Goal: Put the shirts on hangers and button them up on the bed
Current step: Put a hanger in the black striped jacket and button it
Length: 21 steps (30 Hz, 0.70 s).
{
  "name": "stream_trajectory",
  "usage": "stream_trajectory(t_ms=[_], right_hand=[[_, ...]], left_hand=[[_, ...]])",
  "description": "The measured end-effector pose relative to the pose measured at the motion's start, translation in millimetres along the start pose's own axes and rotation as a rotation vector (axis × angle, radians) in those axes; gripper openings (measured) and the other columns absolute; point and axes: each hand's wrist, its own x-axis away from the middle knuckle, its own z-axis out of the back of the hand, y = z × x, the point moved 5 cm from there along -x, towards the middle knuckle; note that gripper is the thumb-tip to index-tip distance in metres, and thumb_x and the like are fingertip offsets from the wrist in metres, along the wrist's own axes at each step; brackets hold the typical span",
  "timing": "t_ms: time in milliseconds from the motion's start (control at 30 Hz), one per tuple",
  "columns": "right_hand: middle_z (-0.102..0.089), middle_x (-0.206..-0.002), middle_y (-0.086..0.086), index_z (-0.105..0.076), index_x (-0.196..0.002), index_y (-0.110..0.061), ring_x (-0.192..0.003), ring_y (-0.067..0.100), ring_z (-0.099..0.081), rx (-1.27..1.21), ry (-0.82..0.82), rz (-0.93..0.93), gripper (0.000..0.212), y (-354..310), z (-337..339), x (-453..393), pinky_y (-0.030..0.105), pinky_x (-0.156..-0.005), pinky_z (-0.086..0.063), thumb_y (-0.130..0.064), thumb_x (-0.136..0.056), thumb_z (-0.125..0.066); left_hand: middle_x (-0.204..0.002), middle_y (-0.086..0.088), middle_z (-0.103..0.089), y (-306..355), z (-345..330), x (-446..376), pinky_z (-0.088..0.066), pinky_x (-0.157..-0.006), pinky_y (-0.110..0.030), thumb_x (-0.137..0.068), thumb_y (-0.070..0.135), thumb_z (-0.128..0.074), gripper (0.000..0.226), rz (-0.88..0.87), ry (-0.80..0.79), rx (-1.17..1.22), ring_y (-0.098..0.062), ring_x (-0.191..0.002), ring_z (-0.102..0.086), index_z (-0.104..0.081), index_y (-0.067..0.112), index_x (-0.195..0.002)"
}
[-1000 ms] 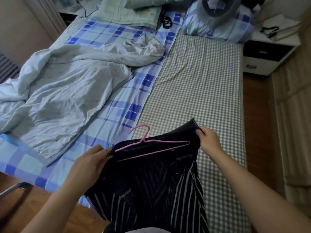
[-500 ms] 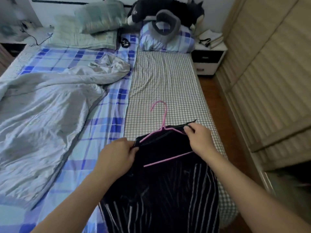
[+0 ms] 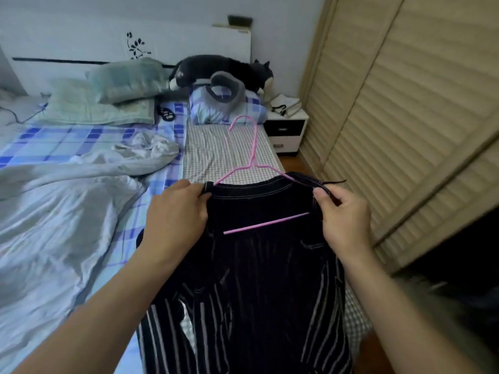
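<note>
A black shirt with thin white stripes hangs in front of me over the foot of the bed. A pink hanger sits inside its neck, hook pointing up, with its lower bar showing across the open front. My left hand grips the shirt's left shoulder edge. My right hand pinches the right shoulder edge by the collar. The hanger's arm ends are hidden under the fabric.
A crumpled pale duvet covers the bed's left side. Pillows and a plush cat lie at the headboard. A nightstand stands beyond the bed, and a slatted wardrobe door runs along the right.
My hands have raised the shirt and hanger from lying low over the bed to hanging upright. The view has tilted up toward the headboard. The hanger hook now points up.
</note>
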Motion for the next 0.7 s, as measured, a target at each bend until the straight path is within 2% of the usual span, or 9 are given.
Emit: stream_trajectory(t_ms=[100,200,267,367,433,500,567,633,700], right_hand=[[-0.068,-0.077,-0.022,-0.079,-0.099,-0.020,-0.078,0.002,-0.066,-0.020,0.207,0.077,0.014,-53,36,-57,0.022,-0.076,-0.049,-0.025,-0.095,-0.067],[-0.066,-0.074,-0.018,-0.079,-0.099,-0.016,-0.081,0.012,-0.067,-0.062,0.379,0.118,0.018,-113,68,-106,0.023,-0.073,-0.043,-0.026,-0.094,-0.065],[-0.067,-0.078,-0.007,-0.077,-0.099,-0.013,-0.080,0.018,-0.062,-0.082,0.503,0.153,0.020,-146,87,-120,0.023,-0.072,-0.037,-0.027,-0.096,-0.064],[-0.051,-0.064,-0.008,-0.065,-0.082,-0.012,-0.071,0.021,-0.048,-0.156,0.672,0.149,0.021,-184,117,-128,0.025,-0.066,-0.028,-0.024,-0.097,-0.060],[-0.044,-0.060,-0.013,-0.056,-0.076,-0.015,-0.061,0.017,-0.043,-0.188,0.677,0.194,0.024,-199,118,-114,0.029,-0.062,-0.029,-0.023,-0.098,-0.060],[-0.044,-0.056,-0.013,-0.052,-0.072,-0.018,-0.055,0.007,-0.047,-0.180,0.572,0.261,0.027,-202,90,-87,0.021,-0.055,-0.033,-0.020,-0.097,-0.062],[-0.048,-0.055,-0.010,-0.051,-0.071,-0.019,-0.053,0.002,-0.051,-0.158,0.343,0.302,0.030,-186,41,-56,0.013,-0.050,-0.034,-0.018,-0.098,-0.063],[-0.052,-0.057,-0.006,-0.047,-0.071,-0.019,-0.048,0.006,-0.051,-0.079,-0.015,0.244,0.032,-158,-2,-38,0.018,-0.047,-0.035,-0.018,-0.100,-0.061],[-0.066,-0.070,0.003,-0.056,-0.075,-0.014,-0.060,0.012,-0.067,0.110,-0.443,0.014,0.029,-130,-16,-45,0.029,-0.057,-0.052,-0.023,-0.103,-0.058]], left_hand=[[-0.072,-0.006,-0.055,29,67,-59,-0.032,-0.053,-0.034,-0.093,0.020,-0.068,0.015,-0.123,0.209,-0.049,-0.038,-0.063,-0.058,-0.069,0.010,-0.081],[-0.080,-0.012,-0.060,50,135,-120,-0.044,-0.054,-0.041,-0.093,0.023,-0.066,0.018,-0.173,0.367,-0.113,-0.043,-0.069,-0.060,-0.068,0.008,-0.083],[-0.080,-0.009,-0.059,75,169,-131,-0.049,-0.053,-0.044,-0.096,0.026,-0.063,0.019,-0.339,0.424,-0.145,-0.041,-0.065,-0.060,-0.068,0.010,-0.087],[-0.072,-0.004,-0.056,106,187,-118,-0.037,-0.042,-0.031,-0.096,0.021,-0.067,0.011,-0.581,0.404,-0.264,-0.034,-0.050,-0.055,-0.069,0.011,-0.091],[-0.071,-0.005,-0.054,91,189,-140,-0.034,-0.043,-0.032,-0.095,0.019,-0.068,0.007,-0.447,0.416,-0.340,-0.036,-0.051,-0.057,-0.069,0.013,-0.091],[-0.077,-0.006,-0.054,65,196,-169,-0.043,-0.052,-0.039,-0.099,0.022,-0.058,0.013,-0.233,0.415,-0.322,-0.040,-0.063,-0.061,-0.070,0.018,-0.097],[-0.078,-0.003,-0.049,56,200,-182,-0.044,-0.057,-0.039,-0.102,0.027,-0.052,0.019,-0.183,0.377,-0.284,-0.040,-0.070,-0.061,-0.070,0.022,-0.102],[-0.077,0.002,-0.045,63,205,-177,-0.040,-0.055,-0.035,-0.102,0.032,-0.054,0.018,-0.269,0.397,-0.266,-0.038,-0.065,-0.059,-0.070,0.023,-0.101],[-0.075,0.003,-0.044,68,208,-166,-0.039,-0.050,-0.033,-0.101,0.035,-0.057,0.020,-0.391,0.405,-0.275,-0.031,-0.055,-0.052,-0.067,0.019,-0.094]])
